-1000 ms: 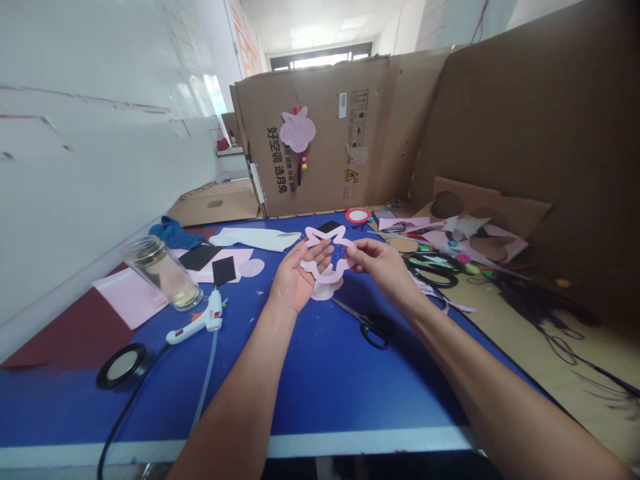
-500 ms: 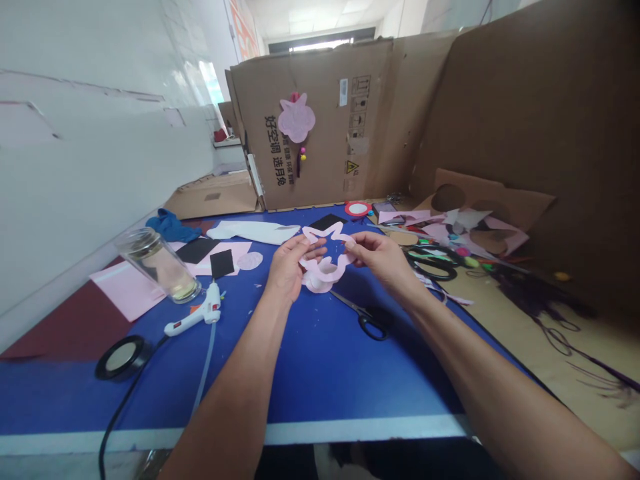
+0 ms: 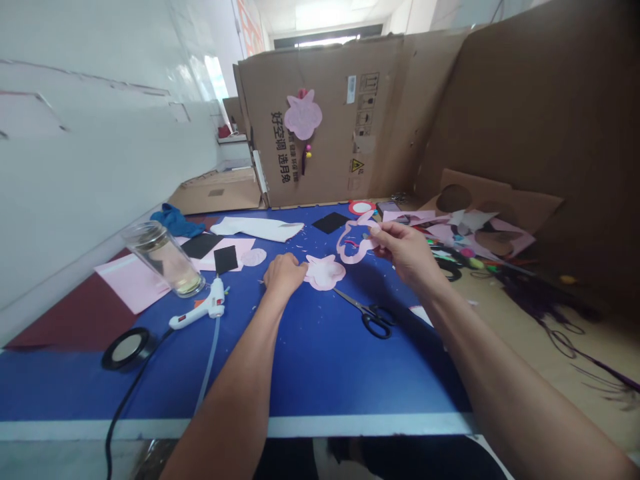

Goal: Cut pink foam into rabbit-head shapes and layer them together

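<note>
Our right hand (image 3: 406, 252), well apart from the left hand (image 3: 284, 275), is pinching a pink outline (image 3: 351, 259), which we are holding at that hand's nine o'clock, above the blue table (image 3: 320, 380). Our left fingers are curling at the edge of a pink cutout (image 3: 326, 273), lying at the left hand's three o'clock; we cannot tell whether they are gripping it. From this cutout, scissors (image 3: 365, 309) are lying between four and five o'clock, a black square (image 3: 331, 223) at twelve. A glue gun (image 3: 215, 303) is resting at our left hand's eight o'clock.
</note>
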`<state>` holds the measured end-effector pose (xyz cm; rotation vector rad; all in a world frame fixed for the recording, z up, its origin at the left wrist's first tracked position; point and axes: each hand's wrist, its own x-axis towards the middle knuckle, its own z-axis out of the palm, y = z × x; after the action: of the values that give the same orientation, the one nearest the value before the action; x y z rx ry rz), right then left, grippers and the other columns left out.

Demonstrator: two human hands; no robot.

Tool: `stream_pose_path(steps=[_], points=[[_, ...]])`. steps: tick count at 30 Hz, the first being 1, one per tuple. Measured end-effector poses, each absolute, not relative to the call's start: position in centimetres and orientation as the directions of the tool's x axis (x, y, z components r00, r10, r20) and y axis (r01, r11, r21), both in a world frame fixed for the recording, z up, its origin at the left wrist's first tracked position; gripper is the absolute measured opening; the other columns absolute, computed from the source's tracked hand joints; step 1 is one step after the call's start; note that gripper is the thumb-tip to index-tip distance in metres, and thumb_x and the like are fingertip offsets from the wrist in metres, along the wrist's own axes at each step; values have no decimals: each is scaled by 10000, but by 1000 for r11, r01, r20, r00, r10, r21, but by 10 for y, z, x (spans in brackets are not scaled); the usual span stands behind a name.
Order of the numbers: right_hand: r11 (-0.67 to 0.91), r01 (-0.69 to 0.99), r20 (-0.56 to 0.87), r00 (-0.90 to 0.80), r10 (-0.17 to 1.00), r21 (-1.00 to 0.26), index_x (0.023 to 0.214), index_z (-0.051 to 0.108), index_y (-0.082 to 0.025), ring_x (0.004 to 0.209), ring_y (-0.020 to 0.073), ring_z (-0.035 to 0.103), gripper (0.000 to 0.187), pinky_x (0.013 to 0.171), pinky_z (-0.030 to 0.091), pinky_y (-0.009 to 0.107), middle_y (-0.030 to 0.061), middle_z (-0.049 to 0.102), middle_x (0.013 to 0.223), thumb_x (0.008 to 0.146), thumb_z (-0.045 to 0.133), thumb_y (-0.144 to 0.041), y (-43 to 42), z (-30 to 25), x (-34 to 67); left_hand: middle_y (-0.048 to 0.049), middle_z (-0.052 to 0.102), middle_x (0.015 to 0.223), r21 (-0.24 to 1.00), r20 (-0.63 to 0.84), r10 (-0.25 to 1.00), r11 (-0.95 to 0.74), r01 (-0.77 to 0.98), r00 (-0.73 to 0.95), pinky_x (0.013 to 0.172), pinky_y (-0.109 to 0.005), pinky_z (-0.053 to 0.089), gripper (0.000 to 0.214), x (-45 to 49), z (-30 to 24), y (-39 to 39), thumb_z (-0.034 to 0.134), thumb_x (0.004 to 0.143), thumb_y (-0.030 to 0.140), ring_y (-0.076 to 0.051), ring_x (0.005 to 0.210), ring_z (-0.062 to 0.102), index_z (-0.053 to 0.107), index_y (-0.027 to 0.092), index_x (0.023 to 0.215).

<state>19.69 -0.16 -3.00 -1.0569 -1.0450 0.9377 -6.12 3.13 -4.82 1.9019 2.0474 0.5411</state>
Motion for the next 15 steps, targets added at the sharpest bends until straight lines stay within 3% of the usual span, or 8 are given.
stream_pose_path(steps=[6, 10, 15], points=[[165, -178, 111, 278, 954, -970, 791, 740, -253, 620, 151, 545, 228, 660, 511, 341, -2, 672, 729, 729, 900, -402, 8, -41, 209, -162, 770, 1181, 431, 57, 995, 52, 901, -85, 880, -466, 527, 122, -59, -54, 35, 619, 867, 267, -385, 1133, 707, 739, 247, 873], [10, -396, -57, 157, 986, -918, 851, 719, -301, 758, 215, 633, 155, 796, 569, 445, 3, 721, 833, 782, 835, -377, 16, -54, 208, -168, 761, 1210, 426, 61, 995, 45, 904, -78, 901, -479, 526, 156, -56, -56, 36, 606, 860, 233, -385, 1139, 703, 753, 250, 908], [-168, -569, -237, 47, 970, -805, 865, 733, -315, 945, 254, 668, 162, 932, 536, 548, 2, 754, 948, 748, 845, -325, 17, -60, 196, -164, 756, 1230, 416, 50, 996, 48, 908, -76, 917, -470, 521, 193, -54, -55, 36, 581, 877, 242, -372, 1167, 695, 761, 256, 945]])
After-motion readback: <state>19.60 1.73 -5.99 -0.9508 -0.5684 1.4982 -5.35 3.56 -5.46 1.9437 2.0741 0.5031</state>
